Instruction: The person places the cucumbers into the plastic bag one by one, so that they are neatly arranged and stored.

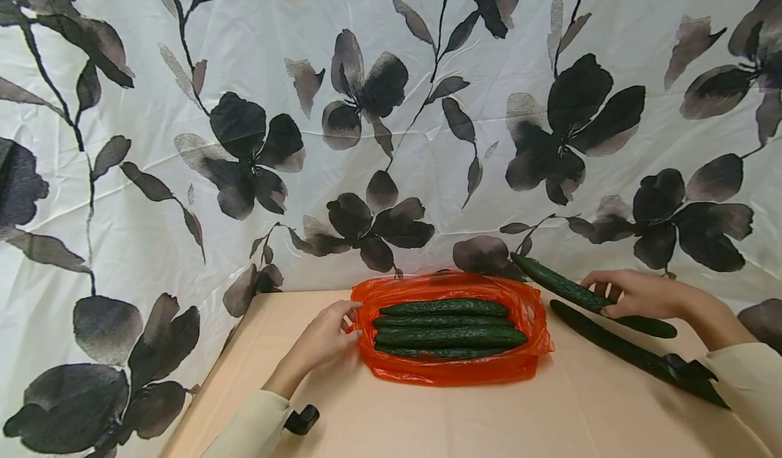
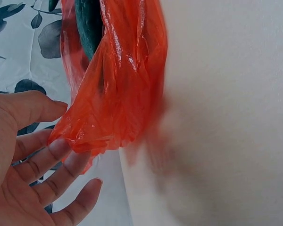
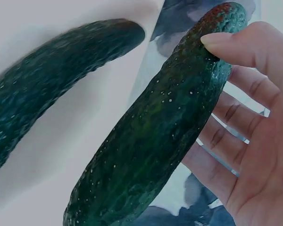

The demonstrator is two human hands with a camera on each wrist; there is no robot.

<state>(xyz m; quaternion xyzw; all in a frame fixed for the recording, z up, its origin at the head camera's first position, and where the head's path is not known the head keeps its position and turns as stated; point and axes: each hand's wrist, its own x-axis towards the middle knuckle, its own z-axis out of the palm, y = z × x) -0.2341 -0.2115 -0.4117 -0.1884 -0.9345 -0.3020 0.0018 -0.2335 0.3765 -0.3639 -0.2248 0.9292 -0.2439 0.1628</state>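
Note:
Several dark green cucumbers point(image 1: 452, 337) lie side by side in a red plastic bag point(image 1: 449, 374) whose mouth is spread around them. At the bag's left end, my left hand point(image 1: 324, 336) holds its edge, thumb on one side and fingertips behind the thin film point(image 2: 104, 113). My right hand point(image 1: 641, 295) grips another cucumber point(image 1: 565, 287), to the right of the bag, with the thumb on its near side and the fingers behind it. A further cucumber point(image 1: 617, 346) lies on the table just below the held one, its lower end partly behind the right wrist strap.
The pale tan table point(image 1: 452, 424) reaches back to a white cloth with dark flowers point(image 1: 379, 139) that hangs behind it and continues down the left side. A black wrist camera mount point(image 1: 302, 419) sits at my left cuff.

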